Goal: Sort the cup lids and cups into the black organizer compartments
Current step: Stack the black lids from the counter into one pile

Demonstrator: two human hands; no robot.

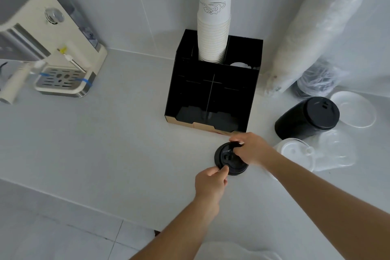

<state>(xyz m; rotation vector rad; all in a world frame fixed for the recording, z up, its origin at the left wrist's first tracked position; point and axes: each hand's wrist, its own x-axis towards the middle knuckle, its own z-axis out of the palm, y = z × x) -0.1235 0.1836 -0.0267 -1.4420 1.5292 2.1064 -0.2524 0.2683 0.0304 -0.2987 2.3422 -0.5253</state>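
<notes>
A short stack of black cup lids [229,161] sits on the white counter in front of the black organizer [213,95]. My left hand [211,181] pinches its near rim, and my right hand [253,150] grips its far right edge. A tall stack of white paper cups [213,34] stands in the organizer's back middle compartment. White lids [240,64] show in the back right compartment. To the right lie a tilted stack of black lids [306,118], white lids in plastic [295,152] and a clear lid [354,110].
A cream coffee machine [48,34] stands at the back left. Long plastic-wrapped sleeves of cups [316,34] lean on the wall at the right, with a bagged dark stack [316,82] at their foot. The counter's front edge runs lower left.
</notes>
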